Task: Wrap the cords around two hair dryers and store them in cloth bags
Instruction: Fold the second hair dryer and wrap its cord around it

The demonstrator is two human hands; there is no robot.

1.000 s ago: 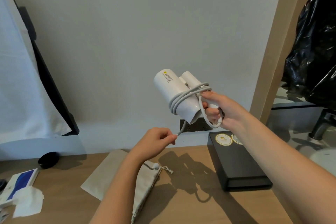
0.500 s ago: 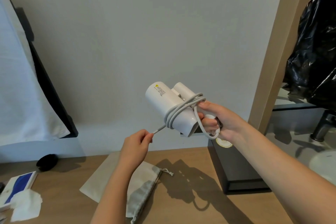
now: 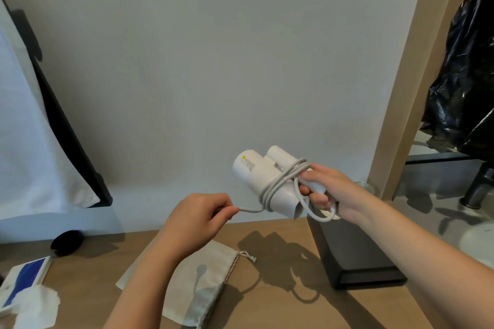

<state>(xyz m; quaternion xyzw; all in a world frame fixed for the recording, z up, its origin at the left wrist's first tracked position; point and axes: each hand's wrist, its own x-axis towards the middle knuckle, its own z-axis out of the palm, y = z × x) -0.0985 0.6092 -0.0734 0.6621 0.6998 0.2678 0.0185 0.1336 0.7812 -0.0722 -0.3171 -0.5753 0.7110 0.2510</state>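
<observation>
Above the wooden table [image 3: 280, 310], the person holds a white hair dryer [image 3: 251, 173] in the air with the right hand [image 3: 331, 192]. Its fingers are curled around the dryer's near end and one loop of the cord [image 3: 278, 187]. Several turns of this pale cord go around the dryer's body. Left of the dryer, the left hand [image 3: 197, 219] pinches the free end of the cord between thumb and forefinger. Under the left forearm a beige cloth bag [image 3: 205, 283] lies flat on the table. Below the right wrist stands a black box [image 3: 358, 262]. Well to the left of the left hand lie a tissue [image 3: 37, 307] and a blue-white packet [image 3: 29, 272].
</observation>
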